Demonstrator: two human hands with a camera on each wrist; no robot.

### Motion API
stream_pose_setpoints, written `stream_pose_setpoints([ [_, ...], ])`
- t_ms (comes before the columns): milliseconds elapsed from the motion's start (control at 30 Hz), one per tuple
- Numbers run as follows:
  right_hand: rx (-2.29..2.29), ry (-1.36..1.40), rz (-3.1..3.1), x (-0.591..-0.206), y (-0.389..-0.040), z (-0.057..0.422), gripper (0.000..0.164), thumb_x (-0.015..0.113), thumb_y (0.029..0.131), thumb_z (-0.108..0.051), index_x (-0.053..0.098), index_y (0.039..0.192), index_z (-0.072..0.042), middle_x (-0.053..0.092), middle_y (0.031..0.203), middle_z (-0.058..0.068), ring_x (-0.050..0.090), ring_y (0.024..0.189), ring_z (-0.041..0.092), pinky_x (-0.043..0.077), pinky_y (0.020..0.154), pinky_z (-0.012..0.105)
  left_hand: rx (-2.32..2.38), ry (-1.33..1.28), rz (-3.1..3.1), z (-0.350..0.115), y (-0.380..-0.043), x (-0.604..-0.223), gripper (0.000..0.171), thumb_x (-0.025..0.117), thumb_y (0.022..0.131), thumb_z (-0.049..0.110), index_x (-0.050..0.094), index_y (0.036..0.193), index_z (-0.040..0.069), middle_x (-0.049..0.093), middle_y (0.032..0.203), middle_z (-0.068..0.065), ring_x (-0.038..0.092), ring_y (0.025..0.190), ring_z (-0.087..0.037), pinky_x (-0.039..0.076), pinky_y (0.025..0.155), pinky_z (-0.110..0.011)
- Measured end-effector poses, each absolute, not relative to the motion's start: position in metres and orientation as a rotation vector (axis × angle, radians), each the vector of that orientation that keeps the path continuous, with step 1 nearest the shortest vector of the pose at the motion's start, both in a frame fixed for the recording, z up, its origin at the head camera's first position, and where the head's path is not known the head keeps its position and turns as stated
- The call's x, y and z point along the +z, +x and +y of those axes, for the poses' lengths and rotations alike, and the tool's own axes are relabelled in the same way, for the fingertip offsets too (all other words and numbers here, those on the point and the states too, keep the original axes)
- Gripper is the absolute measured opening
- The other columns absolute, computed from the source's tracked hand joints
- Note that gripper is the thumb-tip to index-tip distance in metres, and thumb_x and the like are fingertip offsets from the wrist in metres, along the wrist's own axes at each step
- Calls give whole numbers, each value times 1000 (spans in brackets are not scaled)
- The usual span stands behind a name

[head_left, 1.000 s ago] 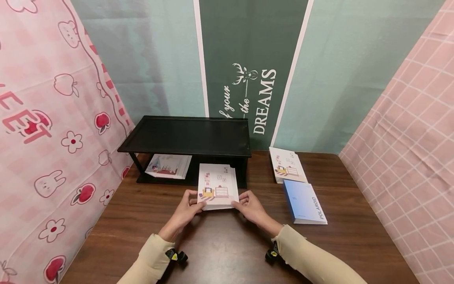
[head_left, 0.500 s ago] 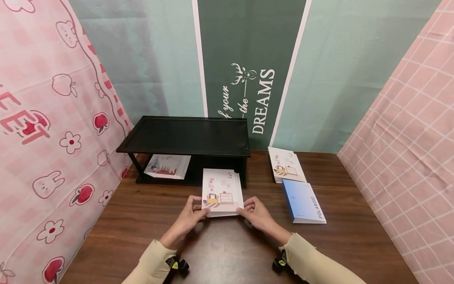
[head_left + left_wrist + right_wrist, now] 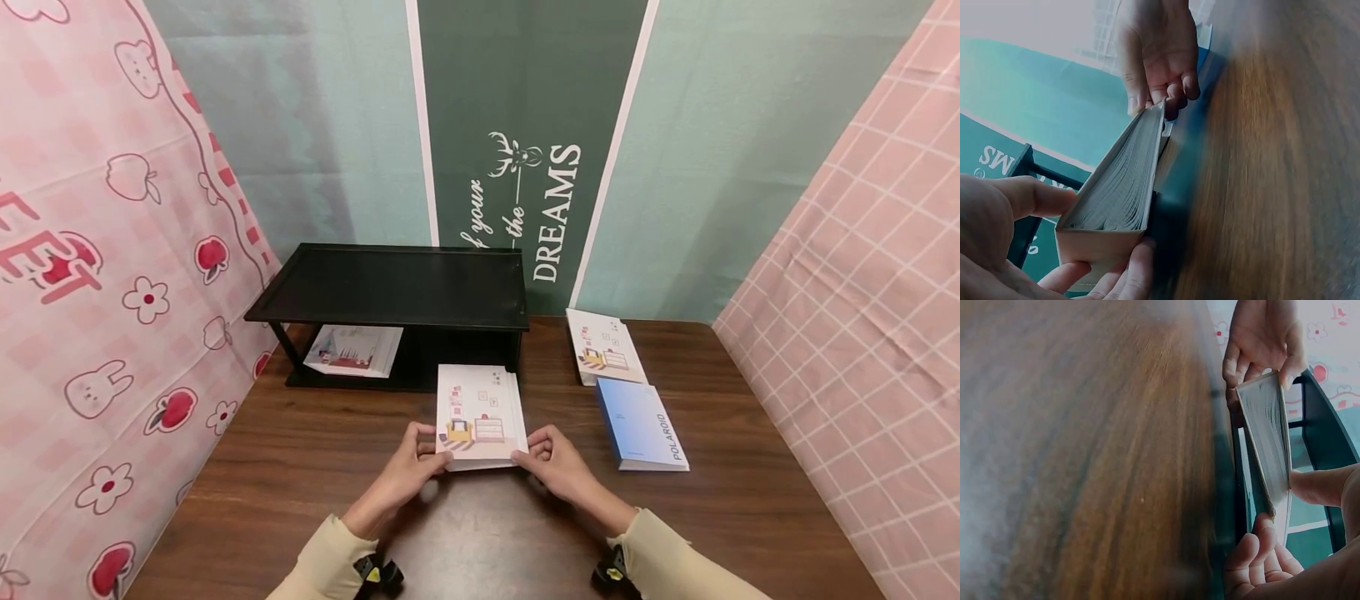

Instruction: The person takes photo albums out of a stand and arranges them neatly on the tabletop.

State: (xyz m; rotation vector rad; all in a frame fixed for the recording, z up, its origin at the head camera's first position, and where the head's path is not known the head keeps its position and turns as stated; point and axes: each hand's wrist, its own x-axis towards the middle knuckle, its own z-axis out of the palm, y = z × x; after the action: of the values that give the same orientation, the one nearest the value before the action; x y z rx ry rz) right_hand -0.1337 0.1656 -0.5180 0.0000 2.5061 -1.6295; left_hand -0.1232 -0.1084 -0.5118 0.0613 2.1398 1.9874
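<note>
Both hands hold a white photo album [image 3: 480,417] with a drawing of a room on its cover, in front of the black shelf. My left hand [image 3: 411,467] grips its left side, thumb on the cover and fingers underneath. On the opposite side my right hand [image 3: 561,468] pinches the near right corner the same way. The left wrist view shows the album's thick spine and fanned page edges [image 3: 1113,181] between the two hands. From the right wrist, the album's pages [image 3: 1266,431] appear as a wedge between two covers, close over the wooden table.
A low black shelf [image 3: 390,287] stands at the back left, with another white album [image 3: 356,352] on its lower board. To the right lie a similar white album [image 3: 606,348] and a blue one marked POLAROID [image 3: 645,425] on the table [image 3: 300,500]. Patterned cloths hang around.
Both hands have drawn the white photo album toward the body and slightly right, away from the shelf. The other albums have stayed in place.
</note>
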Motion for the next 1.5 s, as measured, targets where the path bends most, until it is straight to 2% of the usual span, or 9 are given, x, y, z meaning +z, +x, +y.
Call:
stream_pose_setpoints([
  [400, -1556, -4, 2517, -516, -121, 182, 36, 86, 91, -16, 58, 106, 1, 61, 84, 4, 54, 73, 14, 43, 62, 21, 1940, 143, 2113, -100, -115, -509, 45, 69, 101, -2, 36, 131, -7, 66, 116, -32, 72, 98, -31, 63, 83, -44],
  [700, -1536, -23, 2515, -513, -115, 193, 37, 86, 91, -17, 58, 107, 2, 61, 85, 4, 54, 73, 14, 44, 62, 21, 1943, 198, 2077, -91, -112, -506, 46, 68, 100, -1, 34, 130, -7, 67, 117, -33, 71, 97, -29, 61, 83, -36],
  [1100, -1521, -17, 2523, -512, -112, 202, 37, 86, 91, -16, 58, 107, 2, 61, 87, 4, 54, 74, 14, 44, 63, 21, 1917, 206, 2096, -83, -112, -507, 46, 70, 99, -1, 35, 129, -6, 67, 118, -34, 71, 96, -30, 61, 84, -45],
  [1500, -1499, -42, 2540, -510, -107, 212, 37, 86, 92, -18, 59, 107, 3, 61, 84, 3, 54, 72, 13, 44, 63, 21, 1908, 231, 2071, -74, -112, -507, 46, 70, 100, -1, 35, 129, -7, 66, 118, -33, 71, 99, -32, 63, 86, -48],
])
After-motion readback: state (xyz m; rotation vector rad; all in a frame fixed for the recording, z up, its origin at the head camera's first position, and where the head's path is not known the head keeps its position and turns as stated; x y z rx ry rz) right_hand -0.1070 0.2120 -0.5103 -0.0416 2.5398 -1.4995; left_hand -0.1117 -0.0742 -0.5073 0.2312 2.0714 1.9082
